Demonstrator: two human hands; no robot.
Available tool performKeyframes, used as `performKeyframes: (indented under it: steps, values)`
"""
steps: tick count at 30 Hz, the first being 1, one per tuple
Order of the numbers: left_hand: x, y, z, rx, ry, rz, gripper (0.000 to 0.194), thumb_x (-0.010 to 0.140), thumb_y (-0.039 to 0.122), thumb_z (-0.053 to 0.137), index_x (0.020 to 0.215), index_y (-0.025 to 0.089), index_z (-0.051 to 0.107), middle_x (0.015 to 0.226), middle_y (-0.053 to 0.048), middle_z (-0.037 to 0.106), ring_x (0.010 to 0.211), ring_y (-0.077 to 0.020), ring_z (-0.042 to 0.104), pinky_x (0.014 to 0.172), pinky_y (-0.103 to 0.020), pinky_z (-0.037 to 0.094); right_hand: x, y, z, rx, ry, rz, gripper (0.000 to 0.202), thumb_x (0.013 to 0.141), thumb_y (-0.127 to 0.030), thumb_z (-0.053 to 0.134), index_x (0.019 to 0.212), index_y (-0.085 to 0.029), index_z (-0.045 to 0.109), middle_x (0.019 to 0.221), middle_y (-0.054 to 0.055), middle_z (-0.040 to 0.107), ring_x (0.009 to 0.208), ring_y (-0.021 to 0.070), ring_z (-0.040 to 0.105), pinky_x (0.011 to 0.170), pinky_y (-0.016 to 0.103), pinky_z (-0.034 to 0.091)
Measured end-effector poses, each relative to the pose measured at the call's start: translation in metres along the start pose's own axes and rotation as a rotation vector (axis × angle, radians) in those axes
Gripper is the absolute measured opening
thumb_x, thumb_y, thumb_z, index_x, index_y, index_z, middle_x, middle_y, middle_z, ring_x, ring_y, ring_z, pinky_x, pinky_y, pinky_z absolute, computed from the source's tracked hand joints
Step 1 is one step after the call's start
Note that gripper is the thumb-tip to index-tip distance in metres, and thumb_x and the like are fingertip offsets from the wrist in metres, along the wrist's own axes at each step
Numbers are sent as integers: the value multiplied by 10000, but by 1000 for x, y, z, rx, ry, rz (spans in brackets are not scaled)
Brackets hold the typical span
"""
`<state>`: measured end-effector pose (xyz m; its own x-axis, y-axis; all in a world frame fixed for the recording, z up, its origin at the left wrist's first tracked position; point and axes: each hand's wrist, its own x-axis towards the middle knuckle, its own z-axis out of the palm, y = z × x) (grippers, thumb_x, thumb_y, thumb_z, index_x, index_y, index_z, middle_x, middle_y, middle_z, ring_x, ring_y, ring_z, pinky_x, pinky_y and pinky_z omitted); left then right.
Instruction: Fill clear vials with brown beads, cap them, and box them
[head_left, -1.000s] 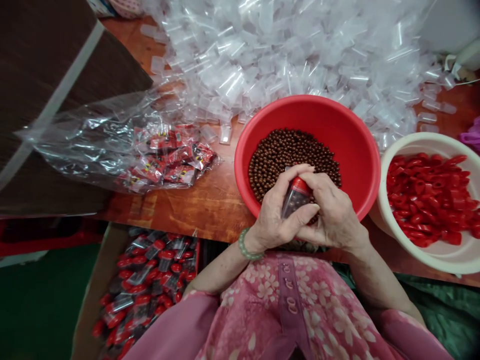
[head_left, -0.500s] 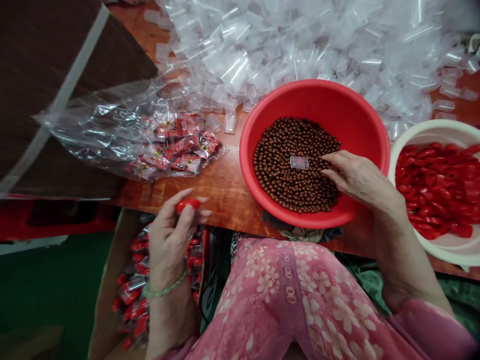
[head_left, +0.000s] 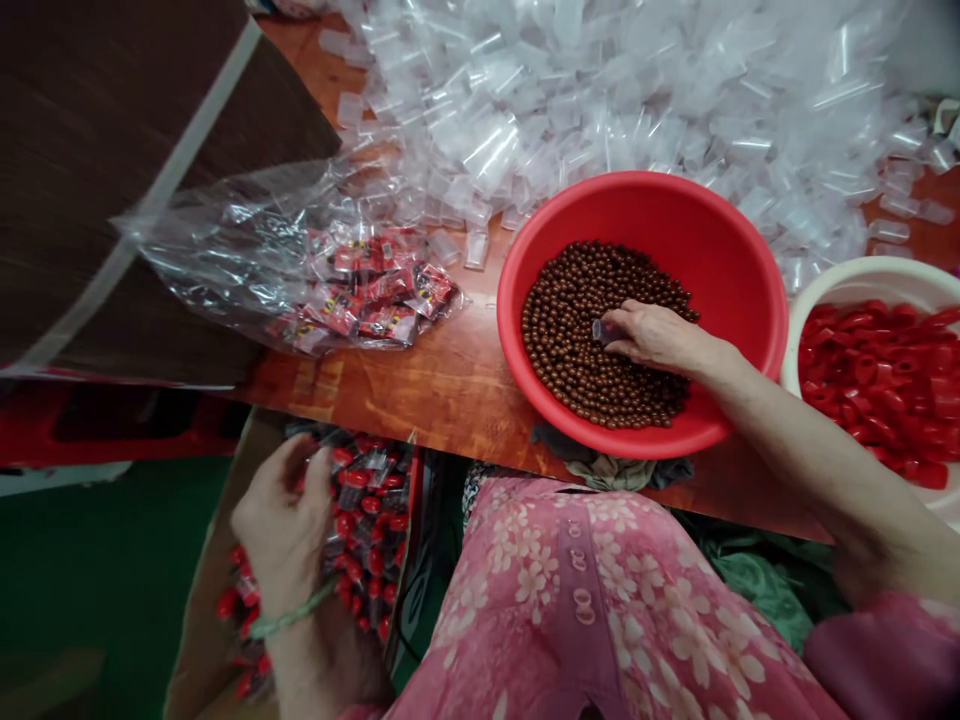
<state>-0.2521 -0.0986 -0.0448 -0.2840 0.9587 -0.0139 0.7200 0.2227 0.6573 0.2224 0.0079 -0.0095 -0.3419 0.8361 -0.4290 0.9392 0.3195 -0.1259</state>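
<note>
Lower left of the red bowl [head_left: 516, 372], the left hand [head_left: 283, 535] has moved over a carton [head_left: 201, 605] of red-capped containers [head_left: 369, 530]; its thumb and fingers curve apart, but blur hides whether the one it gripped half a second ago is there. Left of the bowl, a clear bag [head_left: 217, 250] covers red packets [head_left: 390, 287], their print too small to read. Clear cases [head_left: 600, 95] crowd the table [head_left: 465, 395] behind the bowl. Inside it, the right hand [head_left: 660, 337] now pinches the clear container [head_left: 598, 332] lying untouched before, among brown beads [head_left: 574, 285]. Just right of the bowl stands a white tub [head_left: 792, 345] of red caps [head_left: 877, 375].
</note>
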Motion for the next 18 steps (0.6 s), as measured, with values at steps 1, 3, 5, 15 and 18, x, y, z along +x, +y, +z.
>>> performKeyframes:
  steps: [1,3,5,15,18]
  values:
    - [4,21,15,-99,47,-3,437,911,469,648,1223,166,689,1195,-143,753,1138,-347,726,1070,-581,549,0,1,1,-2,4,-6,319,991,-289,566,1250,-120,640,1206,174,673,1052,264,660,888,335,491]
    - [13,66,46,-258,83,115,381,912,447,669,1152,158,732,1131,-112,786,1045,-266,759,1020,-487,596,-1,2,0,28,22,-30,268,954,-274,606,1171,-122,643,1159,164,677,1017,254,654,866,327,485]
    - [19,111,75,-383,16,277,318,942,413,656,1129,171,742,1092,-82,800,984,-210,769,944,-405,630,-4,2,-2,108,41,-53,212,916,-277,647,1083,-147,633,1092,133,690,960,234,650,827,313,477]
    - [27,202,143,-340,-185,929,266,1029,271,533,1181,125,696,1189,-133,779,1124,-213,735,1011,-386,582,-7,5,0,722,167,270,310,877,-450,675,1042,-198,600,849,67,745,732,219,682,679,334,516]
    - [24,199,153,-251,-126,975,272,1040,262,498,1122,127,719,1129,-140,788,1067,-233,740,961,-405,567,-2,8,3,590,125,393,277,941,-449,592,960,-178,648,795,83,732,705,226,675,665,339,503]
